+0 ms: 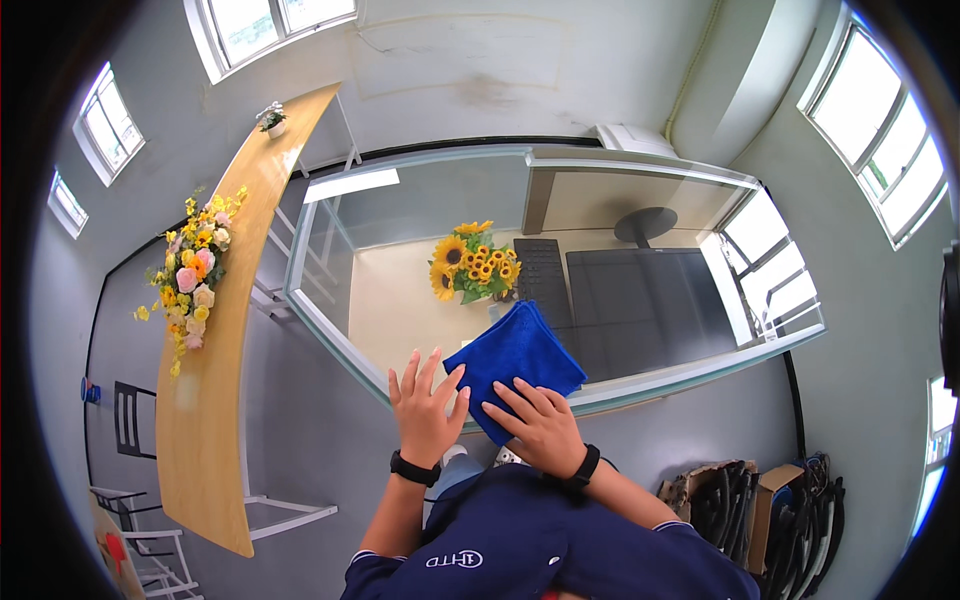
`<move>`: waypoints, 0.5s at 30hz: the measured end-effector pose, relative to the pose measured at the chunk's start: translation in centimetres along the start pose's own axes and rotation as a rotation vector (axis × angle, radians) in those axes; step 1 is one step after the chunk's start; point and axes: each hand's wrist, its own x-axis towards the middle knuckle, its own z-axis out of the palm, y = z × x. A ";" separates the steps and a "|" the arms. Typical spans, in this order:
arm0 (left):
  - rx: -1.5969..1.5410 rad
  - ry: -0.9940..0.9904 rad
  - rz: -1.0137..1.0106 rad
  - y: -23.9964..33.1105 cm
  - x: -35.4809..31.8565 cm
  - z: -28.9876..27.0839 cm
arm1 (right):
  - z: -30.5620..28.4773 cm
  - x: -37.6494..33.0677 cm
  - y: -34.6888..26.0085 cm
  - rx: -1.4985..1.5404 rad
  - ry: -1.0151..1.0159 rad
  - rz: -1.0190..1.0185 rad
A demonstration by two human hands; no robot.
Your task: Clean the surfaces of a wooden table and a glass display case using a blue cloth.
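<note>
A folded blue cloth (515, 360) lies over the near edge of a glass-walled desk (385, 325). My right hand (540, 428) rests on the cloth's lower right part, its fingers spread and stretched out. At the cloth's left corner is my left hand (427, 412), fingers apart and pointing up, the thumb side close to the fabric. Whether the left fingertips touch it I cannot tell. Just beyond the cloth stand sunflowers (472, 262) in a pot, beside a black keyboard (543, 285). A black monitor (650, 310) is to the right.
Along the left runs a long wooden table (205, 440) with a flower arrangement (195, 265) and a small potted plant (272, 120). Black chairs (135, 418) stand past it. Cardboard boxes (770, 510) with black hose-like items sit on the floor at lower right.
</note>
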 end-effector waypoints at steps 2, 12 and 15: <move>-0.011 0.001 0.010 -0.1 -0.1 0.1 | 0.0 -0.1 0.0 -0.008 0.006 0.009; 0.000 -0.035 0.002 0.1 -0.5 0.1 | -0.9 -0.6 0.1 0.133 -0.122 -0.014; -0.009 -0.039 0.003 0.2 -0.2 0.1 | -0.9 -0.8 1.1 0.241 -0.017 -0.059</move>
